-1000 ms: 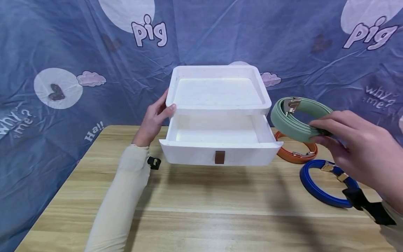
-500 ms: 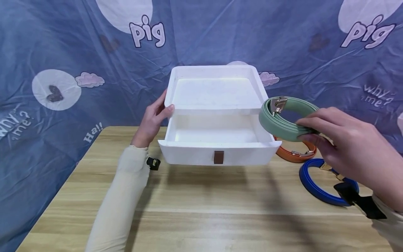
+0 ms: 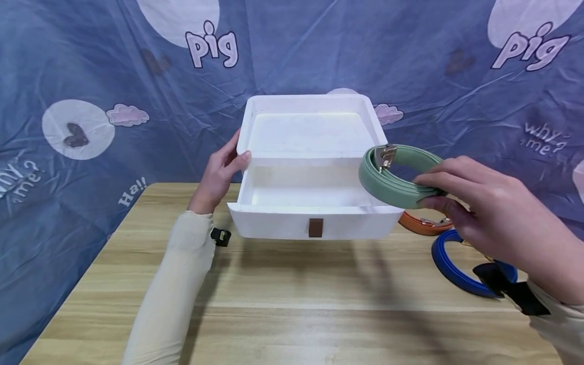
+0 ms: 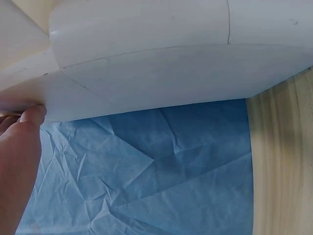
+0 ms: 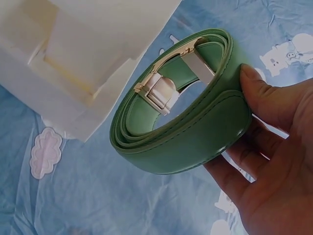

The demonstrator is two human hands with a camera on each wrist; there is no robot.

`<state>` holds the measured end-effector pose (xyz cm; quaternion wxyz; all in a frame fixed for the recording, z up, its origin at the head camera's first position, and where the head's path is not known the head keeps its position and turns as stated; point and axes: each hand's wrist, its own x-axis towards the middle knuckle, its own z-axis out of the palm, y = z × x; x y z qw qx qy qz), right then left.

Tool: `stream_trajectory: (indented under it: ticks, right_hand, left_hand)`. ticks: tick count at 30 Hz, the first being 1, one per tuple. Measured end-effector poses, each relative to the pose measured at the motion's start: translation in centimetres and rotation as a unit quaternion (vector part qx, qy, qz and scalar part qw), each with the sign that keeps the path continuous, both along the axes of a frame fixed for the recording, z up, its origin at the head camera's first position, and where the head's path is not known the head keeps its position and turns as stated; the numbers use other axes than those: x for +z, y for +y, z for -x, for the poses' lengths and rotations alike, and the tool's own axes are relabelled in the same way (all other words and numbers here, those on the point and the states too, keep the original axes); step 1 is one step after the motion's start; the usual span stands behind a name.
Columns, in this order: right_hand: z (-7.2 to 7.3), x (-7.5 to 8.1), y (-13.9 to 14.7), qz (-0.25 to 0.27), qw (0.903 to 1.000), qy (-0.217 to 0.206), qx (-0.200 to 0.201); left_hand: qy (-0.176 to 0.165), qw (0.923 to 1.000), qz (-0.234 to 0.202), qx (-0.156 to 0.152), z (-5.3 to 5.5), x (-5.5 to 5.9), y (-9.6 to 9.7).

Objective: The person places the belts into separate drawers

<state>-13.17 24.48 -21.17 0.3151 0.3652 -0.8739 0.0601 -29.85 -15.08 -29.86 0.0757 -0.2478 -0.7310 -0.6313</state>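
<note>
My right hand (image 3: 493, 208) pinches a coiled green belt (image 5: 181, 142) by one side, thumb against fingers. A metal buckle (image 5: 161, 93) shows inside the coil. In the head view the belt overlaps the right end of the pulled-out drawer (image 3: 274, 223), which has a brown pull tab (image 3: 316, 227). The drawer belongs to a white drawer box (image 3: 310, 133) with a shallow tray top. At the box's left side my left hand (image 3: 218, 175) grips its upper edge, thumb on the front corner. The left wrist view shows the box's white wall (image 4: 156, 73) beside that hand.
On the wooden table (image 3: 296, 314), right of the box, lie a coiled orange belt (image 3: 422, 224) and a coiled blue belt (image 3: 456, 268), the blue one partly behind my right wrist. A blue printed cloth (image 3: 296, 50) hangs close behind the box.
My right hand has carried the green belt leftward, from beside the box to over the right end of the open drawer. The left hand keeps its hold on the box.
</note>
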Motion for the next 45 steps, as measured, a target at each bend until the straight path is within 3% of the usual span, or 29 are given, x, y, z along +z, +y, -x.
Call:
stream_trajectory:
  ticks: [23,45]
  right_hand:
    - [1.5,0.1,-2.7,0.000,0.9961,-0.016,0.087]
    - [2.1,0.4,-3.4,-0.005,0.9947,-0.047,0.091]
  left_hand:
    - [0.001,1.0000,0.001,-0.004,-0.1,0.1,-0.1]
    - [0.000,0.9999,0.010,0.002,0.0,0.1,-0.1]
